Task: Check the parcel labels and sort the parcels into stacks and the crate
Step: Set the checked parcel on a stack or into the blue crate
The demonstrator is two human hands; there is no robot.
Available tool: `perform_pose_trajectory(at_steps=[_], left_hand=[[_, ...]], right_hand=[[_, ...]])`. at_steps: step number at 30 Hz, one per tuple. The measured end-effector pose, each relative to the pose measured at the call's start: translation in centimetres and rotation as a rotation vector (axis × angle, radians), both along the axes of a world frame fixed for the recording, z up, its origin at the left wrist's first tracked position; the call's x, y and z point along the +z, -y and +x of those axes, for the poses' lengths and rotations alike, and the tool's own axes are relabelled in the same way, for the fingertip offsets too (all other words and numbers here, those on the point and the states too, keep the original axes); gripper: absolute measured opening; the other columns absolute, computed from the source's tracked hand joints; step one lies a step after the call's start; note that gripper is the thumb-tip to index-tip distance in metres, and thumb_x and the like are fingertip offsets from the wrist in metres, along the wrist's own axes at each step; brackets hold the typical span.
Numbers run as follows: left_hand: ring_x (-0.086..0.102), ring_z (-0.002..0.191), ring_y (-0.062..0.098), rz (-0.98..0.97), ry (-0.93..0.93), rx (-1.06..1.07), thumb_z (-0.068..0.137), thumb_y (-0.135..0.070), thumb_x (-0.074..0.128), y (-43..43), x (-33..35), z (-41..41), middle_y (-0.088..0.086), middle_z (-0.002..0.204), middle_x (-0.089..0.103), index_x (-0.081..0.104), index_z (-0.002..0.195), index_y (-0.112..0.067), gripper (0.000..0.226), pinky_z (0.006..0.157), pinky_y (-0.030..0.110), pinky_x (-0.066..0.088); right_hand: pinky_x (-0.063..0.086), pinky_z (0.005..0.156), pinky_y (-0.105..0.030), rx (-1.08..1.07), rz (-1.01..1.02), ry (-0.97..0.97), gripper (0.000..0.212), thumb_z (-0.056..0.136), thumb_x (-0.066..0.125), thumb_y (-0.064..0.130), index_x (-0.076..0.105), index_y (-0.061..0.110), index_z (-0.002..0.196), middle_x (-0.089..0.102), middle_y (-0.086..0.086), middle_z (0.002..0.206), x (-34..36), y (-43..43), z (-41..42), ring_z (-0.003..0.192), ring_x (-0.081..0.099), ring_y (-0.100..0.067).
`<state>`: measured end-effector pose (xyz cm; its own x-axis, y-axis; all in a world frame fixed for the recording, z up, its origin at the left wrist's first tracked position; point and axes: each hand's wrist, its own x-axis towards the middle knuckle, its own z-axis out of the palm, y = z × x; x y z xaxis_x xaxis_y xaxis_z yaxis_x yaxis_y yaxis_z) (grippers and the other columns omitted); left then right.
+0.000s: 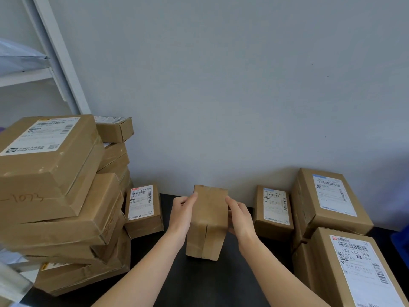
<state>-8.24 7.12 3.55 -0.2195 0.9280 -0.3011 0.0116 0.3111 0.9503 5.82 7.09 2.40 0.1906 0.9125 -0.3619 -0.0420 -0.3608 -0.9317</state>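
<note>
- Left of the grip, a leaning stack (55,196) of brown boxes fills that side of the table (210,284). Its top box carries a white label, and numbers are scrawled on one side.
- Between the stack and the left hand (182,214), a small box (142,210) lies label up, touching the stack's foot.
- Right of the grip, near the right hand (240,218), a second small box (273,209) lies label up against a big box (329,200). The big box sits on another, and a nearer box (354,269) stands in front of them.
- Beyond the grip rises a plain grey wall (221,85). A white shelf frame (59,63) slants up far to the left.
- A blue thing (401,242) shows at the far right edge; I can't tell what it is.
- Between both hands stands the parcel (208,220), upright over the dark table. I can't tell whether its base touches.
- The left hand clasps its left side and the right hand its right side, fingers curled round the edges.
- The faces I can see are plain brown card, slightly creased, with a seam running down the lower front.
</note>
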Motion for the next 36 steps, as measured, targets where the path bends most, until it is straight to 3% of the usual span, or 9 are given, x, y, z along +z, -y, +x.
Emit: perform_pose_trajectory(at_steps=[2, 5, 12, 17, 28, 32, 36], left_hand=[[0.048, 0.102, 0.011, 0.004, -0.048, -0.003, 0.089, -0.044, 0.060, -0.1, 0.1, -0.2, -0.003, 0.114, 0.051, 0.046, 0.119, -0.019, 0.041, 0.082, 0.029, 0.037], [0.049, 0.103, 0.013, 0.005, -0.152, -0.071, 0.088, -0.033, 0.065, -0.2, 0.0, -0.2, -0.003, 0.117, 0.050, 0.043, 0.130, -0.020, 0.050, 0.082, 0.029, 0.040], [0.053, 0.101, 0.016, -0.089, -0.119, -0.174, 0.088, -0.036, 0.064, -0.4, -0.4, -0.4, -0.001, 0.119, 0.052, 0.038, 0.139, -0.019, 0.060, 0.080, 0.029, 0.044], [0.056, 0.105, 0.023, -0.161, -0.033, -0.166, 0.085, -0.035, 0.067, -0.8, -0.6, -0.9, 0.005, 0.122, 0.055, 0.040, 0.138, -0.020, 0.062, 0.088, 0.038, 0.048], [0.055, 0.092, 0.020, -0.247, 0.061, -0.187, 0.084, -0.029, 0.069, -1.5, -0.4, -1.6, 0.002, 0.106, 0.055, 0.039, 0.134, -0.019, 0.059, 0.071, 0.035, 0.047], [0.054, 0.100, 0.024, -0.245, 0.055, -0.193, 0.084, -0.029, 0.068, -1.5, -0.4, -1.6, 0.006, 0.113, 0.054, 0.038, 0.134, -0.018, 0.059, 0.084, 0.041, 0.049], [0.054, 0.100, 0.024, -0.245, 0.060, -0.203, 0.084, -0.029, 0.069, -1.6, -0.3, -1.7, 0.007, 0.115, 0.054, 0.039, 0.134, -0.018, 0.059, 0.085, 0.041, 0.049]], right_hand=[[0.042, 0.104, -0.046, 0.033, 0.008, 0.013, 0.040, 0.088, 0.059, 0.045, 0.048, 0.027, 0.122, 0.054, 0.004, 0.121, 0.1, 0.0, -0.3, 0.116, 0.050, -0.019], [0.045, 0.101, -0.045, 0.108, -0.008, 0.061, 0.056, 0.086, 0.065, 0.038, 0.041, 0.024, 0.135, 0.052, 0.000, 0.128, 0.1, 0.0, -0.6, 0.116, 0.051, -0.021], [0.047, 0.098, -0.045, 0.189, -0.076, 0.086, 0.068, 0.084, 0.065, 0.039, 0.033, 0.024, 0.143, 0.050, -0.003, 0.129, -0.5, 0.2, -0.8, 0.110, 0.054, -0.021], [0.048, 0.098, -0.045, 0.203, -0.110, 0.117, 0.066, 0.086, 0.062, 0.037, 0.032, 0.022, 0.143, 0.051, -0.004, 0.127, -0.3, -0.4, -0.9, 0.110, 0.054, -0.022], [0.048, 0.096, -0.042, 0.181, -0.165, 0.135, 0.063, 0.087, 0.060, 0.031, 0.032, 0.019, 0.142, 0.051, -0.006, 0.126, 0.3, -1.1, -1.6, 0.107, 0.053, -0.023], [0.050, 0.094, -0.042, 0.189, -0.186, 0.130, 0.064, 0.086, 0.062, 0.029, 0.034, 0.018, 0.142, 0.051, -0.006, 0.125, 0.5, -1.4, -1.5, 0.105, 0.054, -0.023], [0.050, 0.093, -0.041, 0.198, -0.186, 0.136, 0.064, 0.086, 0.062, 0.029, 0.034, 0.018, 0.142, 0.051, -0.004, 0.120, 0.4, -1.4, -1.4, 0.103, 0.053, -0.022]])
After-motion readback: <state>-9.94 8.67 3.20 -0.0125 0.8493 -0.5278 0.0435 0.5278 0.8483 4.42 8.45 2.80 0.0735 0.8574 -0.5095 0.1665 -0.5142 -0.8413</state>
